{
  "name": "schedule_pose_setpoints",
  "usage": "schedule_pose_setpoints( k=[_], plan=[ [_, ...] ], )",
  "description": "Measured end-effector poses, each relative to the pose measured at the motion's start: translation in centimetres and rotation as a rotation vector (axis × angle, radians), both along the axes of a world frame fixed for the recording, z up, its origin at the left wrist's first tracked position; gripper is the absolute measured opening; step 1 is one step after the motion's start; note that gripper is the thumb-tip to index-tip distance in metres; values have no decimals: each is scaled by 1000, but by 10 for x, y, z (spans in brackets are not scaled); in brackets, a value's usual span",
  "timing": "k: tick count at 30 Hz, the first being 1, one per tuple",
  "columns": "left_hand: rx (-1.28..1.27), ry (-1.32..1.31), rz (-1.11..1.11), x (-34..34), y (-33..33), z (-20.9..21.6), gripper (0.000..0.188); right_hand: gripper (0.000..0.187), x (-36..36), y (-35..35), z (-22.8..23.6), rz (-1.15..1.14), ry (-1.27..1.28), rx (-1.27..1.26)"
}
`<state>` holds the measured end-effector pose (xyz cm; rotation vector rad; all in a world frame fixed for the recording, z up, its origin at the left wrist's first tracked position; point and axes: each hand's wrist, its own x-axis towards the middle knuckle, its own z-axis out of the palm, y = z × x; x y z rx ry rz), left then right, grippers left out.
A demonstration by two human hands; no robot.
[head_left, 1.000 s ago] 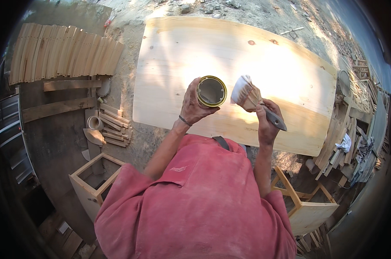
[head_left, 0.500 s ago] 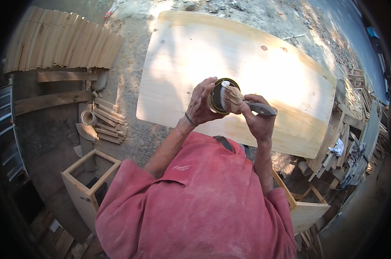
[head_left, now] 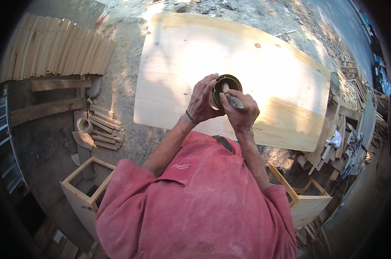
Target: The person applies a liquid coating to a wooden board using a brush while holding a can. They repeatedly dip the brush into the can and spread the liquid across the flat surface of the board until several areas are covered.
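My left hand (head_left: pixel 202 100) is wrapped round a round open tin can (head_left: pixel 232 78), its mouth facing up, with a dark inside. A grey-handled paintbrush (head_left: pixel 234 102) is gripped in my right hand (head_left: pixel 242 113). The brush's head reaches down into the can, so most of its bristles are hidden. Both hands hover over the near edge of a large pale wooden panel (head_left: pixel 165 73) with rounded corners. Sunlight glares on its middle, and a slightly darker yellow patch shows along its near right part.
Wooden box frames (head_left: pixel 98 196) stand on either side of me. Many slats (head_left: pixel 61 47) lie at the far left, with short sticks (head_left: pixel 105 129) and a small round container (head_left: pixel 84 125) nearer. Scrap wood (head_left: pixel 329 149) is heaped at the right.
My right hand has moved left and turned, lowering the brush into the can from its mouth. The left hand still holds the can in nearly the same place.
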<state>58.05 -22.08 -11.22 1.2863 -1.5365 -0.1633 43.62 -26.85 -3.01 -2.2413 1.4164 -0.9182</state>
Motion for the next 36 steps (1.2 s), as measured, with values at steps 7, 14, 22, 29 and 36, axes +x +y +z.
schedule_pose_setpoints(
  k=[7,14,22,29,36],
  plan=[
    [-4,-17,-42,-14,2,4,120,21,-11,3,9,14,2,2],
    [16,-36,-89,-29,-3,4,118,17,-27,4,10,-21,138,60],
    [28,-87,-111,-46,-2,2,115,16,-50,10,3,-120,53,152],
    [58,-86,-149,-46,7,-7,111,16,-58,20,-3,-186,-61,139],
    [76,-123,-178,-53,10,-14,111,18,-58,24,-20,-117,109,158]
  ],
)
